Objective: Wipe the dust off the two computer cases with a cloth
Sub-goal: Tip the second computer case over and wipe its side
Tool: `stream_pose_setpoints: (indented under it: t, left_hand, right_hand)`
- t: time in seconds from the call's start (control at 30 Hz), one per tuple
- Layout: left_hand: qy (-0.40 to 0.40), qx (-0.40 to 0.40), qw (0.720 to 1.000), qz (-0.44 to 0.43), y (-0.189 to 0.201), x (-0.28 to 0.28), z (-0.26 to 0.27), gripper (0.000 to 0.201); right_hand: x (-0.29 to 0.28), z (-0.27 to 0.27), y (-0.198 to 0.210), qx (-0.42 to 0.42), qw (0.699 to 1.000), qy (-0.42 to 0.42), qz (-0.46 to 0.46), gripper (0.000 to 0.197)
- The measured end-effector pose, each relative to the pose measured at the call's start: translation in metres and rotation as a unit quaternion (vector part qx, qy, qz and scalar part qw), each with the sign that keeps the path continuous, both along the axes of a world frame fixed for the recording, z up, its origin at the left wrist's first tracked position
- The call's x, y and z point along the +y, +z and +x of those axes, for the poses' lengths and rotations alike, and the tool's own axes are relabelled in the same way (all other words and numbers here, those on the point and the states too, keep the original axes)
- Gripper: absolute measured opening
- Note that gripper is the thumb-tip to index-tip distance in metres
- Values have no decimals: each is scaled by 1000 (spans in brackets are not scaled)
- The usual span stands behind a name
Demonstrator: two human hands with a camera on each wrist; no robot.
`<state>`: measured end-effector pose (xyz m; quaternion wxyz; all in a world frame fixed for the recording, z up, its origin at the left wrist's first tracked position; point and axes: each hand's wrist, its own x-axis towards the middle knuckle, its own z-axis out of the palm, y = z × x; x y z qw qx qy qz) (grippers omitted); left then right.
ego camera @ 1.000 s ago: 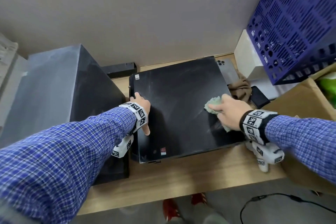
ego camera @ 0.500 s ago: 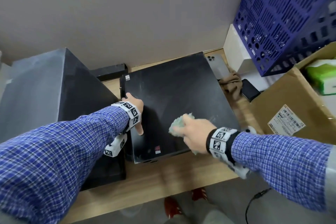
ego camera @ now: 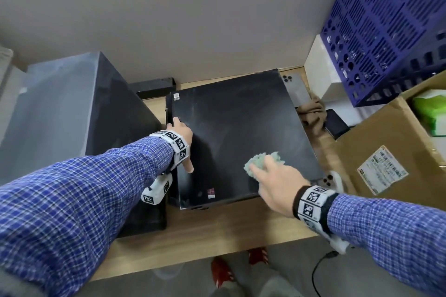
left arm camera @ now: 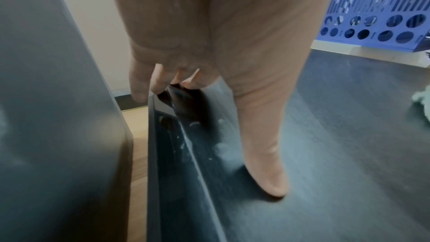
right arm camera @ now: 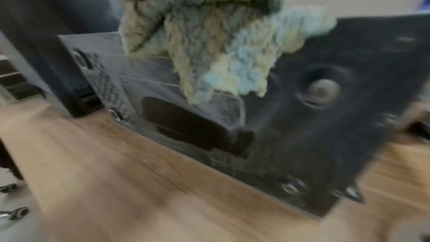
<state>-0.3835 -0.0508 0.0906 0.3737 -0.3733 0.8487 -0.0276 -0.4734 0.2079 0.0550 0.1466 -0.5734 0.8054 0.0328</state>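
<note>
Wiping the flat-lying computer case (ego camera: 241, 132) at frame centre goes best if the right hand (ego camera: 272, 181), bunching the green cloth (ego camera: 261, 160), presses in overlapping strokes; the left hand (ego camera: 182, 132) grips its left edge; the upright case (ego camera: 60, 113) waits upper left.

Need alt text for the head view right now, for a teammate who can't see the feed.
The right hand presses a green cloth on the top of the flat case, near its front right. The left hand grips that case's left edge. A taller case stands to the left on the wooden desk.
</note>
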Motion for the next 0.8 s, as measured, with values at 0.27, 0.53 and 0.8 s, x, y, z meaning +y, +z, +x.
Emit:
stream_pose_setpoints:
  t: [0.27, 0.53, 0.8]
  left_hand:
    - [58, 31, 997, 47, -2, -3, 16, 121]
    - [199, 146, 967, 69, -14, -13, 33, 29]
    - [250, 162, 948, 117, -4, -36, 17, 26]
  right_hand:
    - [-26, -56, -6, 129, 991, -1, -23, 71]
    - [-109, -112, -10, -10, 963, -263, -50, 63]
    - [-142, 45, -13, -63, 978, 199, -26, 60]
